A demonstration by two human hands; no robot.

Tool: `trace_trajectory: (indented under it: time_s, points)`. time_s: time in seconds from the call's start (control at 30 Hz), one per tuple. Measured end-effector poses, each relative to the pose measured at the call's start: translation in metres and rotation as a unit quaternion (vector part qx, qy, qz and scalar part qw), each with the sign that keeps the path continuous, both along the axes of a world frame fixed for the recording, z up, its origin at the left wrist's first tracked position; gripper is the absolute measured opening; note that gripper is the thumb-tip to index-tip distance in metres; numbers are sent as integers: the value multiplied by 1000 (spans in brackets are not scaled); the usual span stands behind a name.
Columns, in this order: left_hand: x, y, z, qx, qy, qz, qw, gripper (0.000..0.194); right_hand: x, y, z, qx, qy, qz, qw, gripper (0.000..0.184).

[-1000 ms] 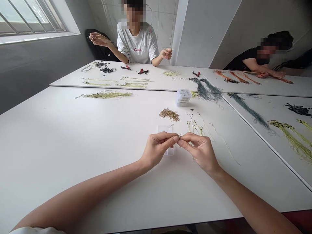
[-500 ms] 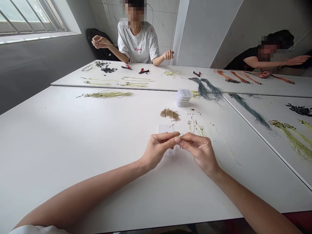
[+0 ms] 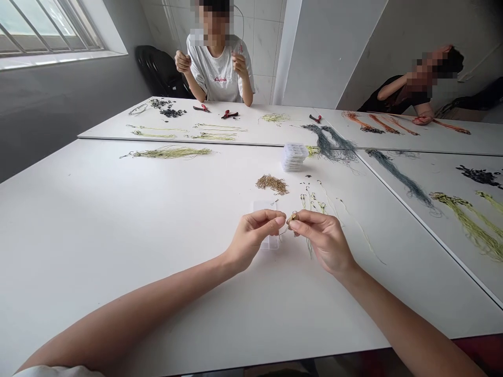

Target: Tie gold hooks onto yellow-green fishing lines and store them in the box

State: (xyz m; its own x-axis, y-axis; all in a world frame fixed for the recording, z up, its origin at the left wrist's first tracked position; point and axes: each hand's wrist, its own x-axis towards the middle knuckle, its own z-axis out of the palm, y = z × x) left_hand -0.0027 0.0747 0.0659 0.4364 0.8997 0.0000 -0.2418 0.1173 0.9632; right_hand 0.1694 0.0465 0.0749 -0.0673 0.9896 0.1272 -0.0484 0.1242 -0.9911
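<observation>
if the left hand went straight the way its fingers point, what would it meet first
Likely the right hand or the small gold-coloured metal it pinches, just across a gap; depth is unclear.

A barred window fills the upper left corner, daylight showing pale behind the slanting bars, with a white sill beneath it. Below that, a smooth grey wall runs down the left edge. A black chair stands at the upper left of centre. Pale tiles with thin joints cover the wall at top centre, beside a plain grey wall section; the upper right is a dimmer, brownish wall. White tabletops, parted by dark seams, spread across the frame, softly bright left of centre.
</observation>
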Motion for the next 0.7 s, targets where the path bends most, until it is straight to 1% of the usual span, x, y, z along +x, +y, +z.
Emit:
trace_trajectory:
  time_s: [0.17, 0.33, 0.57, 0.7]
  points:
    - [0, -1, 2, 31, 22, 11, 999, 17, 0, 0, 1, -16, -16, 35, 999, 12]
    - [-1, -2, 5, 67, 36, -6, 997, 17, 2, 0, 0, -18, -39, 34, 999, 15]
    - [-3, 0, 0, 136, 112, 4, 984, 21, 4, -1, -2, -14, -58, 46, 997, 16]
    - [-3, 1, 0, 154, 134, -4, 979, 25, 4, 0, -1, -10, -78, 46, 996, 15]
